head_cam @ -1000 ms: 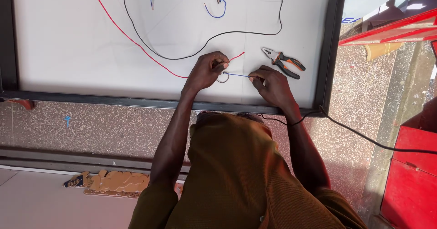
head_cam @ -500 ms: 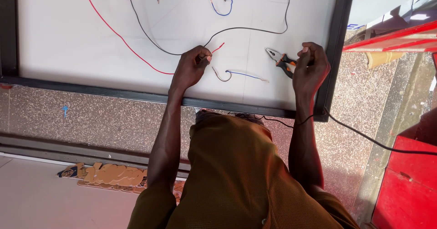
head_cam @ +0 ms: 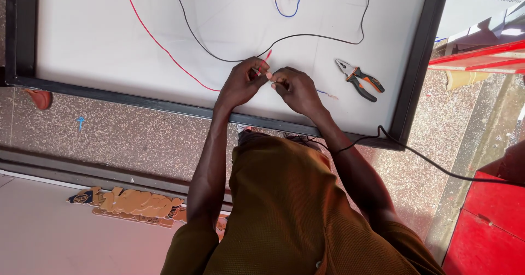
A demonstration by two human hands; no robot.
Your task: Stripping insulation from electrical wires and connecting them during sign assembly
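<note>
Both hands meet over the white panel: the left hand pinches the red wire end, the right hand pinches a thin wire tip against it. The pliers lie just right of the right hand.

A thin red insulated wire runs from the upper left diagonally across the white panel surface and ends pinched in the fingers, its short red tip sticking up above them. A thin black insulated wire loops across the surface to the same spot. A short blue-tipped wire end lies flat just right of the knuckles.
</note>
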